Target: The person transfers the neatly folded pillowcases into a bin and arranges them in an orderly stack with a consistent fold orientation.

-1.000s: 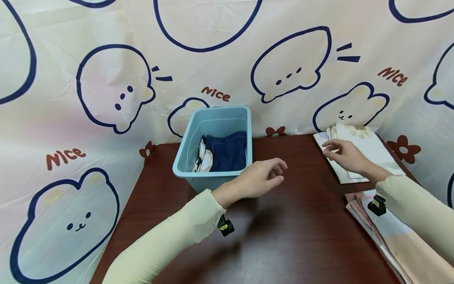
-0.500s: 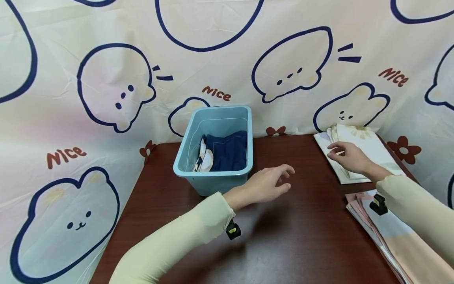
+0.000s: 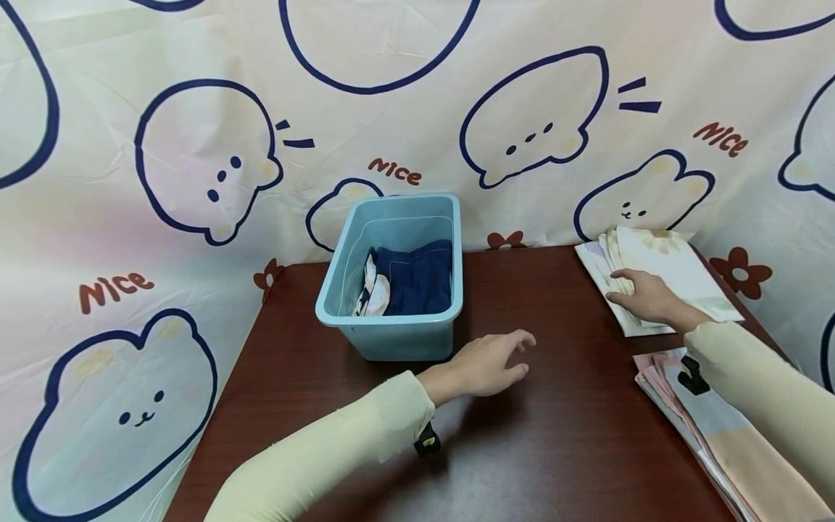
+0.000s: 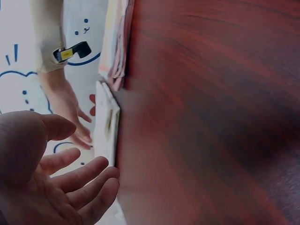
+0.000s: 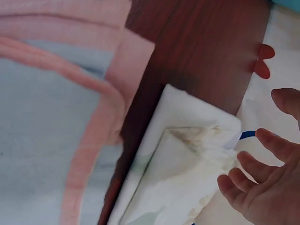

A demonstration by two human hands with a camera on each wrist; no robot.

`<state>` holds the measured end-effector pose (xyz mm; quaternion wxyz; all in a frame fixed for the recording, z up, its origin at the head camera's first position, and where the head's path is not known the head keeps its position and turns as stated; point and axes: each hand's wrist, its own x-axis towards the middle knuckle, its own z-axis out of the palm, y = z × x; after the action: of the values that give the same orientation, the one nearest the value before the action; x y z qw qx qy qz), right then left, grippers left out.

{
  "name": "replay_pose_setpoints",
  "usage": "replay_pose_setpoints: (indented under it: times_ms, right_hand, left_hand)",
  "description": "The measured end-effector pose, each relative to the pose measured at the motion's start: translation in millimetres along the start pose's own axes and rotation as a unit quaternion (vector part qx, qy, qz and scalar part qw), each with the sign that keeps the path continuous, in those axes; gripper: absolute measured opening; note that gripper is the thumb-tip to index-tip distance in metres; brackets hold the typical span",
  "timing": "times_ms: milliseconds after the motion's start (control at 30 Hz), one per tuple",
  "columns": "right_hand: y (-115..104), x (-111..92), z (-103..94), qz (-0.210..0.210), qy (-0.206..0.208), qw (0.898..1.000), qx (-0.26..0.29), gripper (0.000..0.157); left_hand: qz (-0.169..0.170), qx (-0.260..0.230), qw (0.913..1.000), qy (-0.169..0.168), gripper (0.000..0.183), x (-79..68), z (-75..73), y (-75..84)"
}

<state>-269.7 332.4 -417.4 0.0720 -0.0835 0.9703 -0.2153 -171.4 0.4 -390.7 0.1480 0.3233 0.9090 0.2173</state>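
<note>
My right hand (image 3: pixel 646 296) hovers at the left side of a folded white cloth (image 3: pixel 678 272) at the table's back right; in the right wrist view its fingers are loosely bent, with nothing between them. My left hand (image 3: pixel 485 365) is held over the table in front of the bin, palm toward the right, fingers relaxed and holding nothing. The left wrist view shows that hand (image 4: pixel 61 178) with its fingers spread. Nearer me on the right lies a second folded cloth (image 3: pixel 737 435), blue and peach with pink edges, partly under my right forearm.
A light blue plastic bin (image 3: pixel 398 330) stands at the table's back. Inside are a folded navy cloth (image 3: pixel 420 279) and a white patterned cloth (image 3: pixel 377 293). The dark red-brown table (image 3: pixel 541 449) meets a printed curtain (image 3: pixel 535 43) at the back and sides.
My left hand has moved toward me and slightly right, away from the bin's rim. My right hand has shifted slightly down and right over the white cloth's left side.
</note>
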Motion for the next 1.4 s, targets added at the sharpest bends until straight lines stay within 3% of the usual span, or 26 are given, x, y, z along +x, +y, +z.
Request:
replay_pose_setpoints:
  times_ms: [433,700,1200,1400]
  right_hand:
    - [33.1,7.2,17.9,0.006,-0.024,0.997,-0.076,0.081]
    - [46.9,7.3,25.2,0.051,-0.066,0.996,-0.037,0.089]
    - [37.2,10.3,24.9,0.092,-0.125,0.987,-0.034,0.107]
    - [31.1,11.9,27.8,0.079,-0.126,0.988,-0.049,0.105]
  left_hand:
    - [-0.017,0.021,0.9993,-0.028,0.041,-0.6,24.6,-10.9]
    - [-0.02,0.019,0.999,-0.036,0.043,-0.3,28.0,-15.1]
    - [-0.027,0.002,0.9984,-0.049,0.045,-1.2,21.9,-20.8]
    - [-0.028,-0.007,0.9985,-0.046,0.044,-2.1,19.2,-23.3]
